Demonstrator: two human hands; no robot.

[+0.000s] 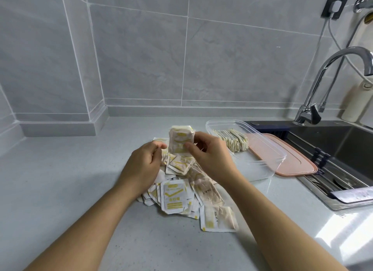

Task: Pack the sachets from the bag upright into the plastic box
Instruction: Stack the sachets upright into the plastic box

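Observation:
A heap of white sachets with yellow print (pixel 181 192) lies on the grey counter in front of me. My right hand (pixel 210 157) holds an upright stack of sachets (pixel 181 139) above the heap, thumb on its front. My left hand (pixel 144 161) is at the stack's left side, fingers curled against it. To the right stands the clear plastic box (pixel 268 159), with a row of sachets (pixel 232 139) standing upright at its far end. No bag is in view.
A pink lid (pixel 296 163) lies under the box's right side, at the edge of the dark sink (pixel 333 149). A chrome tap (pixel 327 78) rises behind the sink. Tiled walls form a corner at the back left.

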